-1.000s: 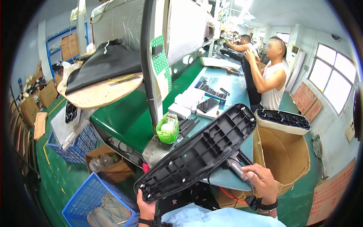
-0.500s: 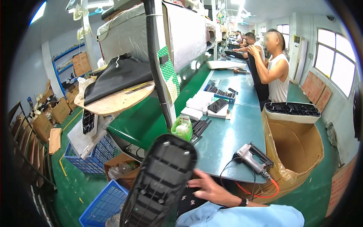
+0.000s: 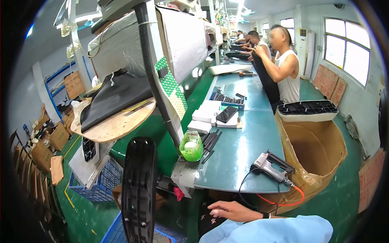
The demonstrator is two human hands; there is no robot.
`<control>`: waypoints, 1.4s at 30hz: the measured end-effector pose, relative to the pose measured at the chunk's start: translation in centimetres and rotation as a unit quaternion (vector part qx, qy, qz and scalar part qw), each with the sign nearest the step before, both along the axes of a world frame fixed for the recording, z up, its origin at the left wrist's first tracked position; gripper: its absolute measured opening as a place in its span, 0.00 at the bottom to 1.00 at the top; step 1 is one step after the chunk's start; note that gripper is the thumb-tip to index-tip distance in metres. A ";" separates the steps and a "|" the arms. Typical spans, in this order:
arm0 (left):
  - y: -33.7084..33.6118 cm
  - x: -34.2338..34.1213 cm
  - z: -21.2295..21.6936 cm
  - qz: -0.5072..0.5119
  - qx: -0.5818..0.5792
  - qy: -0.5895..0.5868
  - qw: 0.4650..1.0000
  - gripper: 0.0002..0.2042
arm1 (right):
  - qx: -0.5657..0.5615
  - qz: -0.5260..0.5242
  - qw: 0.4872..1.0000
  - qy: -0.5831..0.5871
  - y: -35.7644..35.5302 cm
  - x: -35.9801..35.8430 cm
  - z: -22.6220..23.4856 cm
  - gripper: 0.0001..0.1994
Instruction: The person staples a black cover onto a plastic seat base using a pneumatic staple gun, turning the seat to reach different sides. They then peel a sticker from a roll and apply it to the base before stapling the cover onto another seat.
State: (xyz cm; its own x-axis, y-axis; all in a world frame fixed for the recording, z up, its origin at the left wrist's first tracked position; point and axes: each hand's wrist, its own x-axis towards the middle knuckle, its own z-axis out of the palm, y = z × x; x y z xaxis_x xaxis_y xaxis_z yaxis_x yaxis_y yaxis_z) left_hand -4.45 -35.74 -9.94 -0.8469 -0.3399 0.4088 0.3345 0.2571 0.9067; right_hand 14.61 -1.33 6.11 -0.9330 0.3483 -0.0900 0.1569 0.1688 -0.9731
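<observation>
A long black moulded panel [image 3: 139, 190], round-ended and ribbed, stands nearly upright at the lower left. What supports it is hidden, and my left hand does not show. My right hand [image 3: 231, 211] hovers over dark patterned cloth at my lap, below the table's near edge. Its fingers are stretched out loosely and hold nothing; the panel is well to its left. Beyond that hand, on the green table [image 3: 247, 162], lies a grey pneumatic staple gun [image 3: 270, 168] with an orange air hose [image 3: 299, 197].
A tall cardboard box [image 3: 312, 141] with a white-edged black panel [image 3: 308, 109] across its rim flanks the table's right side. Black strips [image 3: 210, 141], a green basket [image 3: 191, 146] and a phone [image 3: 227, 114] lie along the left. A co-worker [image 3: 285, 67] stands farther up. Blue crates [image 3: 97, 182] sit lower left.
The black panel has swung left and turned more upright, away from my right hand. My right hand has drawn back slightly, lower and to the right. The view has shifted a little.
</observation>
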 end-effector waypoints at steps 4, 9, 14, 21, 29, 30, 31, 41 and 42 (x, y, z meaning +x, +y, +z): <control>6.4 -4.3 7.1 -0.188 -0.144 0.075 0.969 0.26 | -0.061 -0.108 0.992 0.037 1.9 1.1 2.0 0.16; 15.9 -12.4 6.3 -0.420 0.473 -0.137 0.762 0.23 | 0.047 -0.330 0.939 0.081 2.7 4.7 5.7 0.12; 21.4 -16.5 9.0 -0.367 0.472 -0.193 0.778 0.33 | 0.138 -0.473 0.862 0.117 3.2 8.8 8.0 0.14; 27.3 -17.3 6.4 -0.461 0.465 -0.339 0.676 0.40 | 0.299 -0.579 0.747 0.128 1.7 18.3 15.5 0.12; 24.2 -14.2 4.4 -0.481 0.471 -0.319 0.667 0.19 | 0.417 -0.647 0.625 0.132 -0.8 18.8 21.7 0.14; 24.7 -12.4 6.0 -0.464 0.396 -0.340 0.716 0.15 | 0.436 -0.638 0.621 0.134 -1.0 19.5 22.0 0.14; 24.9 -11.5 5.6 -0.480 0.356 -0.354 0.719 0.13 | 0.444 -0.648 0.606 0.130 -1.1 20.3 22.1 0.14; 25.2 -1.0 3.0 -0.605 0.245 -0.466 0.597 0.09 | 0.594 -0.639 0.433 -0.226 -2.8 27.7 16.3 0.11; 25.3 -0.1 3.6 -0.616 0.230 -0.468 0.591 0.09 | 0.562 -0.607 0.473 -0.303 -2.7 28.5 14.9 0.12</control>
